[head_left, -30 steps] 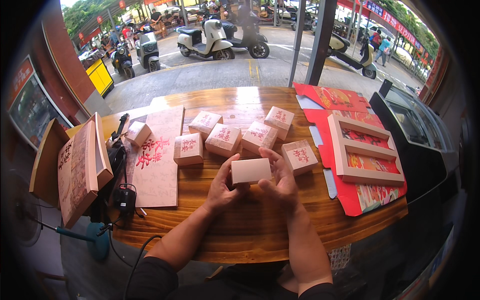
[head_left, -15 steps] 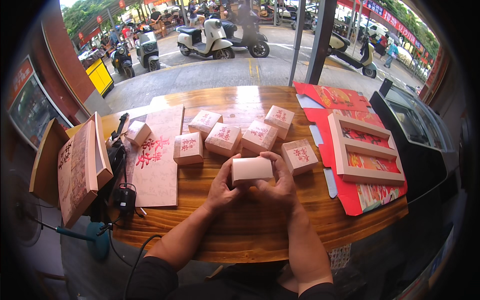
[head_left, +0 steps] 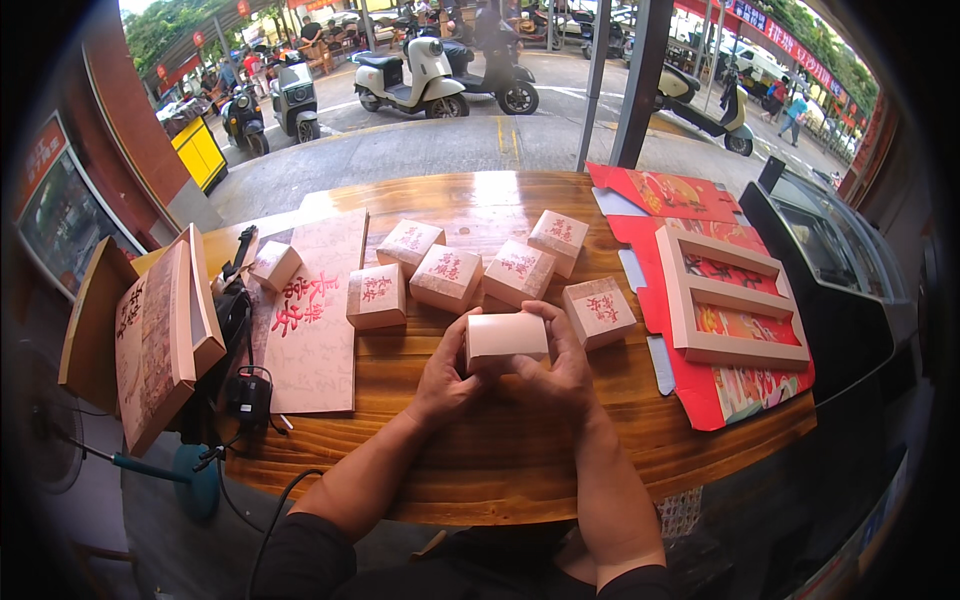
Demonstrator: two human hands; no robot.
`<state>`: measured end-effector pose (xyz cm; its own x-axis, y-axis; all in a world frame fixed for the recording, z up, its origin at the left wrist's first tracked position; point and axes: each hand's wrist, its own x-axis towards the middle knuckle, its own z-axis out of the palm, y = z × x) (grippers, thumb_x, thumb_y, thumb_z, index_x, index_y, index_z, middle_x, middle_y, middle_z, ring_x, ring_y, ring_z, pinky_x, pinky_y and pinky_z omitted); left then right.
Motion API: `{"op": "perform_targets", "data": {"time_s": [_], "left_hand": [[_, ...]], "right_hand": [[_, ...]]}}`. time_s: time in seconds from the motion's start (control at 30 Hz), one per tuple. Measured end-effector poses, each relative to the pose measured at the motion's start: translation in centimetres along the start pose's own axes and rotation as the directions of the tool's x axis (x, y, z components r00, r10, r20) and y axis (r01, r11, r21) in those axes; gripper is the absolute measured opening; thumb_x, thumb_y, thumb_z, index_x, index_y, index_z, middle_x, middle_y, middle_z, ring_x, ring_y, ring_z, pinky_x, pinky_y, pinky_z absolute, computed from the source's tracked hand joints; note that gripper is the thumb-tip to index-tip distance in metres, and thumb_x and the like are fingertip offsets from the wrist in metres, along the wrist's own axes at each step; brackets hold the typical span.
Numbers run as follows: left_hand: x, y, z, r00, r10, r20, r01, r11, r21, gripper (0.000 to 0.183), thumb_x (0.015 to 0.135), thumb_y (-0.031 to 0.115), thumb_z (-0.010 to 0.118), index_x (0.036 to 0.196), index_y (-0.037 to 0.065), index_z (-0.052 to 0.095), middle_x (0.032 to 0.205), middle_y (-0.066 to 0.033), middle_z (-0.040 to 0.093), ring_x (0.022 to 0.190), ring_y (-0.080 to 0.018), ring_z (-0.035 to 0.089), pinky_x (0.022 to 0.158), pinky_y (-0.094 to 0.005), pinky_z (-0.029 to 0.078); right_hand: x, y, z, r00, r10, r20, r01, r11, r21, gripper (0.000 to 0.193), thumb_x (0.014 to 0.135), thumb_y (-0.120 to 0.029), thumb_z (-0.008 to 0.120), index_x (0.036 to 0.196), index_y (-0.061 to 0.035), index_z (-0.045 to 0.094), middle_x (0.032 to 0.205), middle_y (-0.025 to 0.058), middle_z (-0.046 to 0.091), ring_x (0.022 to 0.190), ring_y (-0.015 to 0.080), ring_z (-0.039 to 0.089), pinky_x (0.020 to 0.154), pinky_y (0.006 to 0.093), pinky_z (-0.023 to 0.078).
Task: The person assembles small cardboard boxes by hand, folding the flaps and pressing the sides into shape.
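A small pale pink cardboard box (head_left: pixel 507 337) is held between my two hands over the front middle of the wooden table. My left hand (head_left: pixel 446 368) grips its left side, and my right hand (head_left: pixel 560 358) wraps its right side with the thumb along the lower front. A plain face of the box points up at me. Beyond my hands stand several closed boxes of the same kind with red lettering, among them one box (head_left: pixel 447 279) in the middle and another box (head_left: pixel 599 314) just right of my right hand.
At left lie a flat pink printed board (head_left: pixel 318 330), a small box (head_left: pixel 275 266), a black power adapter (head_left: pixel 250 396) with cables and larger upright cartons (head_left: pixel 160 340). A pink divider frame (head_left: pixel 735 355) rests on a red unfolded carton (head_left: pixel 690 395) at right. Parked scooters (head_left: pixel 412 80) stand outside.
The held box has shifted very slightly to the right, and my right thumb has moved a little on its front. The other boxes on the table stay put.
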<state>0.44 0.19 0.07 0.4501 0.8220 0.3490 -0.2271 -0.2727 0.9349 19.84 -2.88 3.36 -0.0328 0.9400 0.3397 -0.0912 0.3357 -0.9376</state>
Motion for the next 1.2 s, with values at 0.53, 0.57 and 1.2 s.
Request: {"op": "perform_targets", "data": {"time_s": [0.53,0.57,1.2], "left_hand": [[0.0,-0.5,-0.1,1.000,-0.005,0.008,0.005,0.999,-0.053,0.077,0.093,0.015,0.072,0.154,0.008,0.025,0.140,-0.0094,0.050,0.130,-0.0199,0.050,0.107,-0.0355,0.046],[-0.1,-0.6,-0.1,1.000,-0.009,0.006,0.009,0.999,-0.050,0.077,0.093,0.014,0.072,0.154,0.008,0.025,0.140,-0.0093,0.050,0.130,-0.0199,0.050,0.107,-0.0356,0.047],[-0.2,0.2,0.4,0.999,-0.014,0.041,0.011,0.997,0.079,0.078,0.088,0.005,0.075,0.153,0.008,0.030,0.133,-0.0078,0.057,0.120,-0.0160,0.056,0.103,-0.0321,0.045]], "right_hand": [[-0.1,0.0,0.0,0.999,0.039,0.011,-0.040,0.996,0.084,0.059,0.081,-0.009,0.072,0.135,-0.0050,0.048,0.118,0.0089,0.059,0.114,0.0181,0.056,0.100,0.0327,0.046],[-0.1,-0.1,0.0,0.999,0.041,0.009,-0.042,0.995,0.086,0.059,0.081,-0.008,0.072,0.135,-0.0050,0.047,0.118,0.0088,0.059,0.113,0.0180,0.056,0.100,0.0327,0.046],[0.4,1.1,-0.2,0.965,0.209,-0.157,-0.171,0.960,0.222,0.031,0.097,-0.036,0.068,0.102,-0.0057,0.064,0.080,-0.0075,0.056,0.069,0.0003,0.046,0.060,0.0177,0.036]]}}
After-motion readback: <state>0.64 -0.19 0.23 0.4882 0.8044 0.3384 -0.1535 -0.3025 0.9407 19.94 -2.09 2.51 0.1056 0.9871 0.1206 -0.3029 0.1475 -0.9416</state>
